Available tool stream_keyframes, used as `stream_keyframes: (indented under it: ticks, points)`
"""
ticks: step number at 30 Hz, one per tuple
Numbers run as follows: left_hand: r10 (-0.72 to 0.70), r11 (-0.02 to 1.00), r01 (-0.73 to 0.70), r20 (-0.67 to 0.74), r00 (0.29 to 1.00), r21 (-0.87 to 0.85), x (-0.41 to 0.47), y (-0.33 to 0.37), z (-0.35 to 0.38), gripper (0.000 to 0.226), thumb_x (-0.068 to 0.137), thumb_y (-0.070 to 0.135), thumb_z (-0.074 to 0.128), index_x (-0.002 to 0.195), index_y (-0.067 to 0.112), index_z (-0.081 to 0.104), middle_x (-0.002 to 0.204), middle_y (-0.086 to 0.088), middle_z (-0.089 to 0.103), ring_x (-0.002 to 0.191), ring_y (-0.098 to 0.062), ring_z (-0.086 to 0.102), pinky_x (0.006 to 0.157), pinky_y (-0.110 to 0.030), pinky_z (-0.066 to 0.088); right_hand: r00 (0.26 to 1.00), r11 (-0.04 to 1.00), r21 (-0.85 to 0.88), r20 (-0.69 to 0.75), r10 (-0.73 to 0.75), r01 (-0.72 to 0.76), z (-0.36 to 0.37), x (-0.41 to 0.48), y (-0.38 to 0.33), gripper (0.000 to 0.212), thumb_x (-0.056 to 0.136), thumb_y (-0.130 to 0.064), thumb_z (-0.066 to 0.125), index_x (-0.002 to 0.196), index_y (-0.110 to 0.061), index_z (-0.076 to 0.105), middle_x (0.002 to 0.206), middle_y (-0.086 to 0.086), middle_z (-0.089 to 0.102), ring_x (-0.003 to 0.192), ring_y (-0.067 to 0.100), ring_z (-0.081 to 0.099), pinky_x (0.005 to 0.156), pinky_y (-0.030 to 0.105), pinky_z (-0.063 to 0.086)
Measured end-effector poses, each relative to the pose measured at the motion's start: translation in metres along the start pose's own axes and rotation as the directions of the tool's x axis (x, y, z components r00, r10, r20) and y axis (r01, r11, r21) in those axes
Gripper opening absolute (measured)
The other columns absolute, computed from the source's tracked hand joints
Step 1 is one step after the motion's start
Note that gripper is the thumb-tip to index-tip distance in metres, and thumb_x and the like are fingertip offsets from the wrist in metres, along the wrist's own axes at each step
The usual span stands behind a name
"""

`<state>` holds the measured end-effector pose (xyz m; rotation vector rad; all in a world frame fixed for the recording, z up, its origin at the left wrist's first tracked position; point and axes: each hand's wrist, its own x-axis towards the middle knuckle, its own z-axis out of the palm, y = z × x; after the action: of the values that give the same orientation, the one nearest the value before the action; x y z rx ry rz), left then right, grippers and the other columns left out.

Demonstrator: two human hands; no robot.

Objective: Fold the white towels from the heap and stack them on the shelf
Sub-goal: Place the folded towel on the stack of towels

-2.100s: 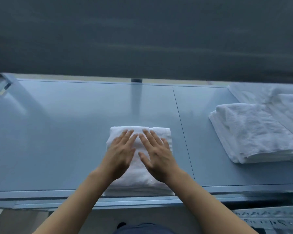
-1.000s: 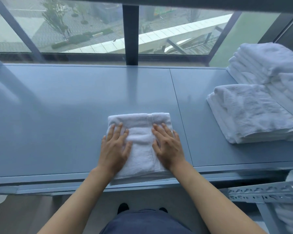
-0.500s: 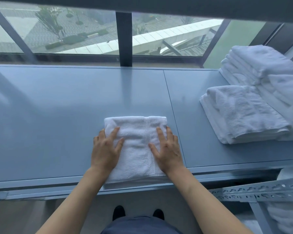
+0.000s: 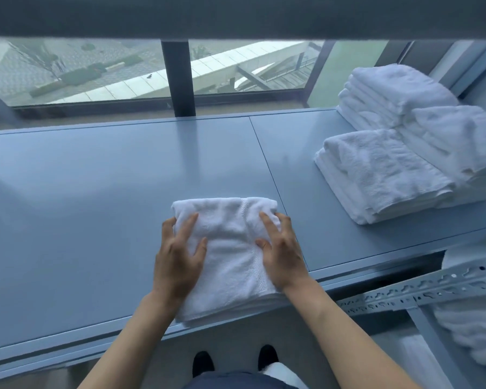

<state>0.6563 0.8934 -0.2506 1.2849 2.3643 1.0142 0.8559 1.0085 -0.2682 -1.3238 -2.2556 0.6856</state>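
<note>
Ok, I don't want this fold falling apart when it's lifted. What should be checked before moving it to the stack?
1. The folded towel lies flat, edges even: ok.
2. The left hand and right hand sit on opposite sides of it: ok.
3. Grip reaching under the edges: cannot tell.
4. The shelf is bare between it and the nearest stack: ok.
5. The nearest stack has a level top: ok.
</note>
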Motion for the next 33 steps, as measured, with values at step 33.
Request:
stream_keyframes:
  ticks: [33]
  points:
    - [0.13, 0.938, -0.161, -0.117, 0.985, -0.307, 0.072, 0.341, 0.165, 0.056, 0.097, 0.027, 0.064, 0.151, 0.02, 0.049, 0.143, -0.013, 0.039, 0.12, -0.028, 0.054, 0.101, -0.018, 0.034, 0.976, 0.994, -0.089, -0.201, -0.081, 0.064, -0.355, 0.141, 0.175, 0.064, 0.089, -0.01, 0.077, 0.148, -0.019, 0.055, 0.142, 0.007, 0.047, 0.139, 0.021, 0.046, 0.113, 0.016, 0.027]
